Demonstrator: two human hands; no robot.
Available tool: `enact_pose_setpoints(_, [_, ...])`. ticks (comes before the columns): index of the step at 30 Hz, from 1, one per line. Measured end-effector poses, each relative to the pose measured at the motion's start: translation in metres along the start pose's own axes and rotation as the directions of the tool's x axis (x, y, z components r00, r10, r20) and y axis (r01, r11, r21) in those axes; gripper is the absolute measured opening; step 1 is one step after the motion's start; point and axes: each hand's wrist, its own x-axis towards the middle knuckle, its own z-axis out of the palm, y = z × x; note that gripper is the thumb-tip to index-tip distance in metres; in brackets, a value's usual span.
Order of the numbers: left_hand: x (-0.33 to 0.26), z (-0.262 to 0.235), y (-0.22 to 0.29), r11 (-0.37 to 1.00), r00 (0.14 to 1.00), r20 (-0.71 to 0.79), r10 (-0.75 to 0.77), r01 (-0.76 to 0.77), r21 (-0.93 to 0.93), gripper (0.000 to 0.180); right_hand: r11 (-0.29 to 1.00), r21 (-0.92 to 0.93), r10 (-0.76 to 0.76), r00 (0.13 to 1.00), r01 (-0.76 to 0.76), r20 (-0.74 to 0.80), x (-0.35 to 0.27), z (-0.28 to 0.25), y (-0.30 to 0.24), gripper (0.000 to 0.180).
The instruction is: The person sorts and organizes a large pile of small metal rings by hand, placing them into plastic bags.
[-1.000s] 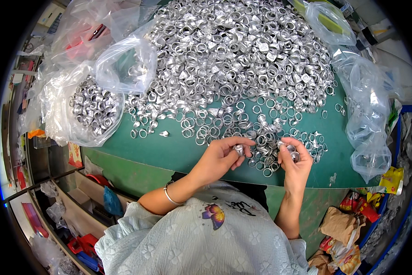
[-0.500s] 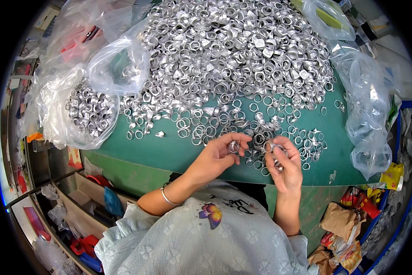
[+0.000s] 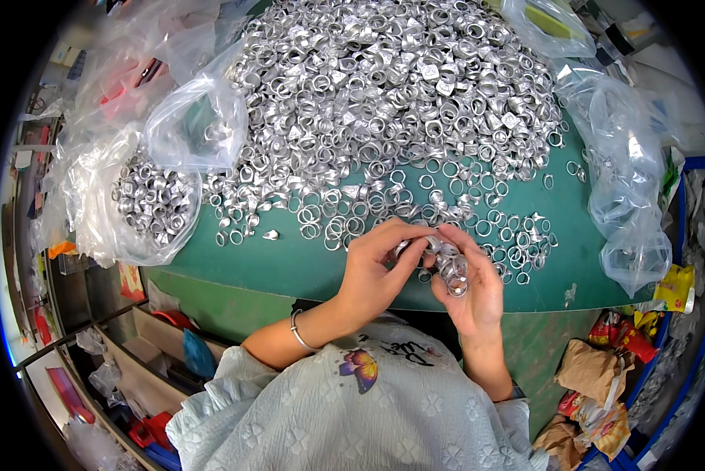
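Several silver metal rings (image 3: 453,275) lie gathered in the fingers and palm of my right hand (image 3: 482,294), which is curled around them. My left hand (image 3: 374,263) reaches in from the left, thumb and forefinger pinched together on a ring (image 3: 431,243) at the edge of that cluster. Another ring (image 3: 402,250) shows partly under its curled fingers. Both hands are above the front edge of the green table (image 3: 289,271), and their fingertips nearly meet. Just beyond them, loose rings (image 3: 337,228) are spread in front of a large heap of silver rings (image 3: 391,86).
To the left stands an open clear plastic bag (image 3: 93,196) with rings inside. Another clear bag (image 3: 623,180) lies along the right table edge. A smaller group of rings (image 3: 525,243) sits right of my hands. Shelves with boxes (image 3: 152,337) are at lower left; paper bags (image 3: 592,369) at lower right.
My left hand has moved right, and its fingertips now meet the rings in my right hand. The right hand has turned, showing more of its rings. The view has shifted slightly.
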Motion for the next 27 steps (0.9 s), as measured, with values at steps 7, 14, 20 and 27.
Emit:
enact_pose_setpoints(7, [0.017,0.008,0.009,0.813,0.924,0.261,0.279,-0.372,0.448,0.022,0.979,0.200,0.046,0.997,-0.033,-0.060,0.001,0.006,0.004,0.041])
enact_pose_setpoints(14, [0.010,0.001,0.020,0.734,0.884,0.436,0.168,-0.408,0.544,0.020,0.996,0.088,0.012,0.999,-0.008,-0.048,0.000,0.004,0.003,0.036])
enact_pose_setpoints(20, [0.012,0.002,0.015,0.813,0.879,0.424,0.218,-0.404,0.420,0.012,0.995,0.095,-0.003,0.989,0.017,-0.147,0.000,0.010,0.003,0.028])
enact_pose_setpoints(27, [0.014,-0.003,0.014,0.772,0.903,0.300,-0.307,0.421,-0.476,0.009,0.992,0.065,-0.103,0.986,0.112,-0.132,0.000,0.000,0.003,0.021])
